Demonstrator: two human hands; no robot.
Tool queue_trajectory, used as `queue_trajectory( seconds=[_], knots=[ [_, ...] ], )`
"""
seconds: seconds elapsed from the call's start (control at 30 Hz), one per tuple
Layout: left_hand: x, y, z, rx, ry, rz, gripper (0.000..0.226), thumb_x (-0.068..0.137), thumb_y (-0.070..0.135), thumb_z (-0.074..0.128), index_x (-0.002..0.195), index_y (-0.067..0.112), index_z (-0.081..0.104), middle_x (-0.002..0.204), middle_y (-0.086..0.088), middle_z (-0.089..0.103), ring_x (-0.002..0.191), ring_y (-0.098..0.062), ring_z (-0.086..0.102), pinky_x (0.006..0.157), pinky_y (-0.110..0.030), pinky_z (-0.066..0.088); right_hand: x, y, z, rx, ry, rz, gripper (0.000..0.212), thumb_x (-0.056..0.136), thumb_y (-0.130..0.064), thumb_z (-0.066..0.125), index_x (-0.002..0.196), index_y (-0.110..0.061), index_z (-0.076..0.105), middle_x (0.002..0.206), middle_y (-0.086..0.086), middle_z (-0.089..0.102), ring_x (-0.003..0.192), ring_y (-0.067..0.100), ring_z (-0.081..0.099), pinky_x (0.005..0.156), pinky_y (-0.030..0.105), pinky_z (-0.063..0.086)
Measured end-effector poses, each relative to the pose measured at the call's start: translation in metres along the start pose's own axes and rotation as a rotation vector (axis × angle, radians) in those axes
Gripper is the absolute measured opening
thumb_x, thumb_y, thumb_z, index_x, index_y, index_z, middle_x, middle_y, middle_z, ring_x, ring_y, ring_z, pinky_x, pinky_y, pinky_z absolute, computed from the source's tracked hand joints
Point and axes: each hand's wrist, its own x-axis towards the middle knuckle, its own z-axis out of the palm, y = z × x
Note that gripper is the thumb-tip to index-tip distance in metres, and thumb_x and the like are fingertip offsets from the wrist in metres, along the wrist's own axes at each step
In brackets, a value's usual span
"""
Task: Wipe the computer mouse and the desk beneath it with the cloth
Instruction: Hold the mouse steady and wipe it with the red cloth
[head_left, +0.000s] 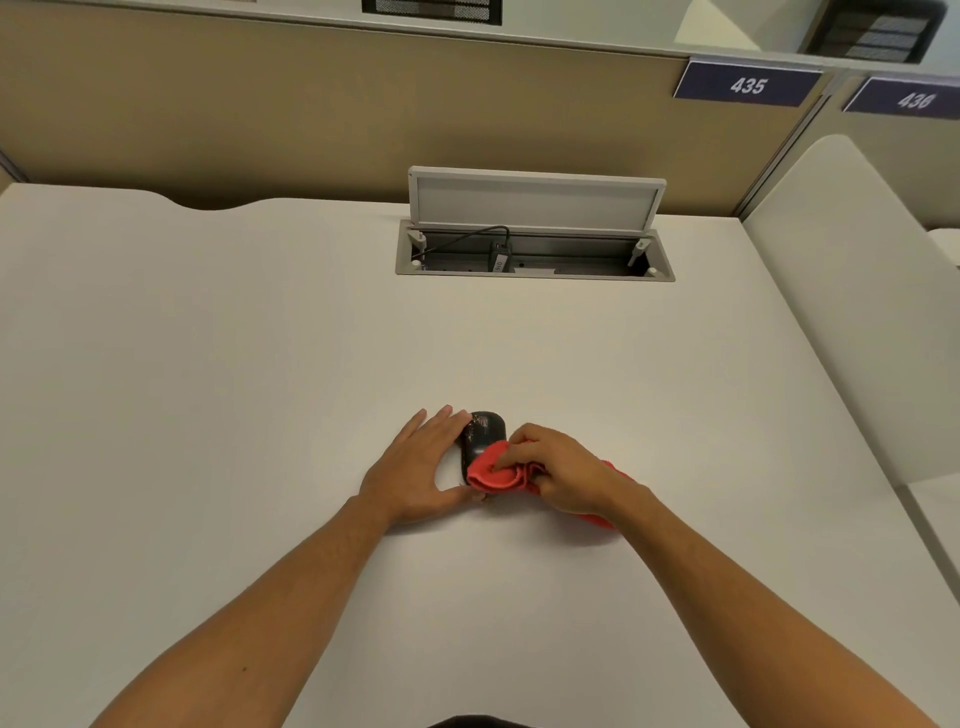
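A black computer mouse (483, 434) lies on the white desk (260, 364), a little in front of the desk's middle. My left hand (421, 467) cups the mouse's left side, fingers along its edge and thumb at its near end. A bunched red cloth (493, 475) covers the near half of the mouse. My right hand (556, 470) grips that cloth and presses it onto the mouse. The cloth's tail (602, 519) trails out under my right wrist.
An open cable box (535, 254) with a raised lid and a plugged-in black cable is sunk into the desk's far side. A beige partition (311, 114) rises behind it. A white divider (852, 291) bounds the right side.
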Motion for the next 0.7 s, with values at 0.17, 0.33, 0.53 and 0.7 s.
queue_trajectory(
  seconds=[0.17, 0.33, 0.53, 0.7],
  knots=[
    [0.0, 0.001, -0.001, 0.026, -0.018, 0.025, 0.105, 0.076, 0.085, 0.053, 0.157, 0.027, 0.016, 0.153, 0.026, 0.006, 0.141, 0.017, -0.014, 0.114, -0.013, -0.014, -0.003, -0.001, -0.021, 0.189, 0.041, 0.073, 0.055, 0.07, 0.009, 0.049, 0.105, -0.025, 0.073, 0.102, -0.005, 0.063, 0.094, 0.008, 0.059, 0.083, 0.018, 0.043],
    [0.001, 0.0, -0.001, 0.026, -0.026, 0.019, 0.103, 0.077, 0.082, 0.055, 0.157, 0.03, 0.015, 0.154, 0.025, 0.008, 0.142, 0.015, -0.013, 0.115, -0.014, -0.013, 0.019, -0.003, -0.033, 0.158, 0.278, 0.177, 0.048, 0.073, -0.009, 0.045, 0.106, -0.034, 0.07, 0.099, -0.003, 0.067, 0.095, 0.013, 0.056, 0.085, 0.034, 0.046],
    [0.003, 0.001, -0.002, 0.003, -0.042, 0.034, 0.101, 0.08, 0.081, 0.053, 0.157, 0.033, 0.008, 0.16, 0.022, 0.015, 0.148, 0.005, 0.0, 0.123, -0.029, -0.001, 0.046, -0.01, -0.018, 0.056, 0.139, 0.175, 0.054, 0.085, -0.005, 0.044, 0.126, -0.035, 0.062, 0.104, 0.001, 0.064, 0.096, 0.018, 0.055, 0.084, 0.035, 0.047],
    [0.003, 0.002, -0.003, 0.006, -0.039, 0.046, 0.099, 0.08, 0.081, 0.052, 0.157, 0.036, 0.009, 0.159, 0.023, 0.016, 0.148, 0.005, 0.0, 0.123, -0.028, -0.002, 0.041, -0.005, -0.011, -0.023, 0.043, 0.201, 0.061, 0.083, 0.002, 0.04, 0.132, -0.03, 0.059, 0.107, 0.003, 0.055, 0.097, 0.023, 0.054, 0.084, 0.031, 0.042]
  ],
)
